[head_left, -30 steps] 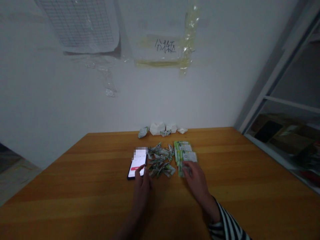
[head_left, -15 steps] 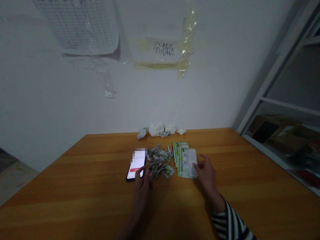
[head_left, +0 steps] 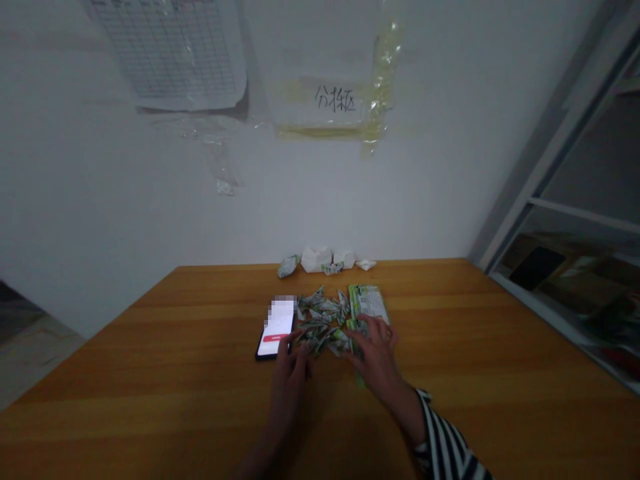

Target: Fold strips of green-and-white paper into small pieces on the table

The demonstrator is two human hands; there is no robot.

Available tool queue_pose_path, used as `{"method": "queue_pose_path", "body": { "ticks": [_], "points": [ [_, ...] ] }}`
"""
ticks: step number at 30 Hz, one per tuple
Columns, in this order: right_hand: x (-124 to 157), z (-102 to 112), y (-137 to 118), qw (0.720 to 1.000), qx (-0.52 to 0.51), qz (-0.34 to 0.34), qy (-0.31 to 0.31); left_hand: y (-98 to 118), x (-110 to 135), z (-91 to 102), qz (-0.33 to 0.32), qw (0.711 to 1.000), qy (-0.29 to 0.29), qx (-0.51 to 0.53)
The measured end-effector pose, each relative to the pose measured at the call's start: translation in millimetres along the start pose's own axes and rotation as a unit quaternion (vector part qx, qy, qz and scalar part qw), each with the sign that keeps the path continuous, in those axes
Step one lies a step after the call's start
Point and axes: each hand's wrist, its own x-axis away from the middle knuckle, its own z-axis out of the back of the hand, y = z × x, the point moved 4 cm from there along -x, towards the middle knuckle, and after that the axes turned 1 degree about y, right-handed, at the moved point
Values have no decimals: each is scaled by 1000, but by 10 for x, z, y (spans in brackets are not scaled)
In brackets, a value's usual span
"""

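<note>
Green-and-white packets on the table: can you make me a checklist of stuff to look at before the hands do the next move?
1. Phone lying face up with its screen lit: ok.
2. Left hand off the phone: cannot tell; it overlaps the phone's lower right edge in view.
3. Flat packets fully in sight: not ok; the right hand covers the near part.
4. Right hand holding a packet: cannot tell; the hand hides it.
5. Crumpled packets lying left of the flat ones: ok.
6. White lumps at the back, away from both hands: ok.
</note>
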Motion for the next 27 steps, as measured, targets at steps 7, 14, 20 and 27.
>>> {"method": "queue_pose_path", "body": {
  "ticks": [7, 14, 20, 27],
  "points": [
    [-29, -108, 40, 955, -276, -102, 36, 80, 42, -31, -15, 1000, -7, -15],
    [170, -401, -55, 658, -692, -271, -125, 150, 115, -164, -122, 978, -134, -104],
    [178, -326, -268, 685, -672, -206, -190, 149, 124, -196, -144, 968, -148, -144],
    [158, -354, -142, 756, -609, -167, -170, 67, 122, -247, -120, 966, -199, -115]
  ]
}}
